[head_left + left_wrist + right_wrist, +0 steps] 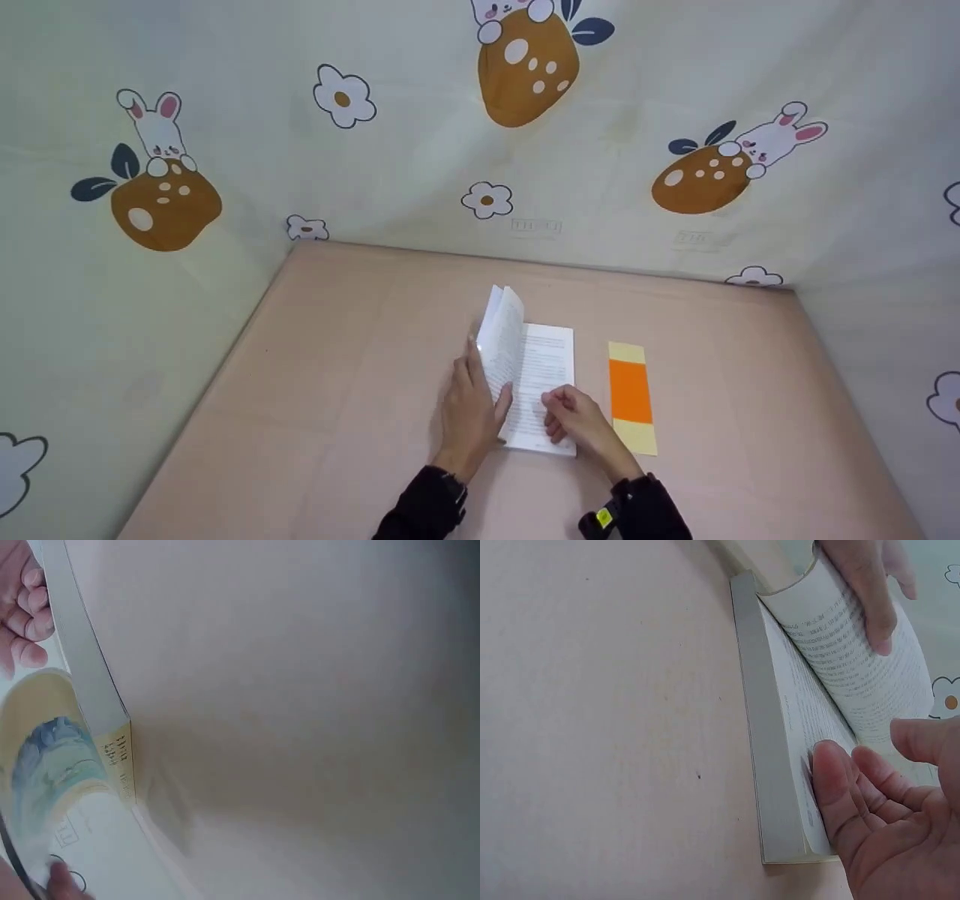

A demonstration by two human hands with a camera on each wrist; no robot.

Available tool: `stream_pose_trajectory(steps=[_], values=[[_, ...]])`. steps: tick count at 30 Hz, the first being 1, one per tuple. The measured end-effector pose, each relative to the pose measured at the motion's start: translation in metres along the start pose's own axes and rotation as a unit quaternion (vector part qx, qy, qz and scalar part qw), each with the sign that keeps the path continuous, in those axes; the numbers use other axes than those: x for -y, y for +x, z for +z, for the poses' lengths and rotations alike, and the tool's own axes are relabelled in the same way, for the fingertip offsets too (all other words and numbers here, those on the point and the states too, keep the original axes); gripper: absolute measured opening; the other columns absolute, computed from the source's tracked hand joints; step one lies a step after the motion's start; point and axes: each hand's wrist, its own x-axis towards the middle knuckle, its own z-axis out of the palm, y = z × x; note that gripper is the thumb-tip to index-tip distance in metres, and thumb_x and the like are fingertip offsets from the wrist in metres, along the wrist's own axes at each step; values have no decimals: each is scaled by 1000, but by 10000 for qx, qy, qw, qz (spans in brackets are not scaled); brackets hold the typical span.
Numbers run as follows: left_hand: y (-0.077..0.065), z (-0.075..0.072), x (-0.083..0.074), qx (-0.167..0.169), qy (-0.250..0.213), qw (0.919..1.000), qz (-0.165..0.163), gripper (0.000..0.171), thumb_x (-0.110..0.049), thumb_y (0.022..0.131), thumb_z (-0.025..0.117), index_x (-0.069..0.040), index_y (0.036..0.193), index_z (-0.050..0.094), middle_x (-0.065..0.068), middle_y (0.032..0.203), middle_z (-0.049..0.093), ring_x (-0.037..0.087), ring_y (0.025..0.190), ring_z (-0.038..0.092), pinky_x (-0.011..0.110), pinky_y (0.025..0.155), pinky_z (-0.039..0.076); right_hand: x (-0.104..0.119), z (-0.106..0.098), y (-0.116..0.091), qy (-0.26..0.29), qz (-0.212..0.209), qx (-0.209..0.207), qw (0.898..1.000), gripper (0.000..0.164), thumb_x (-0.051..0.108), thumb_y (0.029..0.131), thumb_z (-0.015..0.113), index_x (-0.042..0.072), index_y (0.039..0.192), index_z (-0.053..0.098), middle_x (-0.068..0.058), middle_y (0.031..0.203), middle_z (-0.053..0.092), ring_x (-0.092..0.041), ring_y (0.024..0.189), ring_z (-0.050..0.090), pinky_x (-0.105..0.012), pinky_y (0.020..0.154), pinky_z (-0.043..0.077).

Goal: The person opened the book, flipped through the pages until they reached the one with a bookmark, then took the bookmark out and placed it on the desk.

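A thick paperback book lies opened on the table. My left hand holds its front cover and a bundle of pages raised, thumb on the printed side and fingers behind. These pages bend in a curve in the right wrist view. The left wrist view shows the cover, yellow with a blue-green picture. My right hand is over the lower part of the right-hand page, fingers loosely bent, thumb apart in the right wrist view. Nothing shows between its fingers.
A yellow paper strip with a broad orange band lies to the right of the book. The pinkish table meets a cloth wall printed with rabbits and flowers at the back and sides.
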Motion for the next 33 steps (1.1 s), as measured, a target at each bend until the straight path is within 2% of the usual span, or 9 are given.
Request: stream_pose_trajectory(steps=[4, 9, 12, 14, 16, 20, 26, 30, 33], values=[[-5, -4, -6, 337, -1103, 9911, 669, 64, -25, 90, 58, 2, 142, 31, 17, 114, 63, 12, 63, 57, 22, 54, 48, 2, -1, 2, -50, 190, -9, 9998, 45, 37, 99, 39, -6, 106, 52, -8, 72, 60, -15, 57, 57, -28, 57, 52], [-5, -6, -2, 1612, -1755, 9671, 893, 47, -45, 95, 46, -12, 127, 58, 2, 108, 68, 11, 88, 63, 26, 76, 50, -4, -2, 6, 111, 192, 11, 9998, 61, 53, 98, 27, -3, 115, 43, -14, 77, 62, -22, 58, 60, -34, 58, 54], [-2, -5, 6, 2062, -1661, 9607, 840, 48, -56, 92, 42, -21, 112, 68, -4, 111, 65, 14, 104, 59, 33, 87, 47, -3, -2, 4, -153, 270, -197, 9993, 67, 56, 97, 23, -1, 128, 37, -22, 102, 62, -30, 87, 63, -45, 82, 51], [-2, -5, 10, 2216, -1572, 9593, 768, 49, -57, 92, 41, -22, 110, 70, -3, 113, 64, 16, 105, 56, 35, 87, 44, -3, -2, 2, -327, 362, -321, 9983, 73, 57, 96, 23, -1, 140, 27, -26, 129, 50, -36, 116, 51, -53, 101, 36], [-1, -5, 13, 2260, -1566, 9589, 697, 49, -55, 94, 39, -21, 105, 72, -2, 113, 64, 17, 103, 55, 36, 86, 43, -3, -3, 2, -424, 424, -444, 9972, 75, 56, 97, 23, 1, 147, 14, -23, 148, 28, -36, 137, 27, -56, 111, 18], [-1, -4, 14, 2405, -1531, 9573, 480, 47, -50, 96, 37, -19, 102, 73, 0, 114, 63, 18, 105, 53, 37, 87, 43, -4, -4, 2, -218, 364, -432, 9982, 70, 49, 100, 22, 6, 150, 0, -18, 156, 2, -37, 143, -1, -57, 112, 2], [-2, -3, 11, 2265, -930, 9665, 770, 23, -32, 92, 55, -24, 107, 70, -1, 117, 61, 18, 106, 54, 37, 88, 45, -5, -2, 3, -76, 167, -451, 9988, 62, 39, 102, 24, 10, 150, 0, -14, 157, 2, -33, 144, 0, -55, 113, 2], [-3, -2, 9, 2115, -674, 9697, 1018, 23, -22, 86, 62, -26, 108, 70, -2, 115, 62, 17, 103, 55, 33, 85, 47, -5, -2, 2, -575, 202, -648, 9960, 64, 17, 99, 38, 7, 150, 1, -18, 155, 8, -38, 142, 8, -55, 113, 8], [-4, -1, 7, 2074, -445, 9707, 1134, 24, -23, 86, 64, -26, 109, 70, -2, 114, 62, 16, 103, 56, 31, 85, 48, -7, -1, 1, -1053, 173, -769, 9913, 62, 8, 96, 41, 6, 150, 10, -24, 150, 20, -41, 136, 26, -54, 110, 21]])
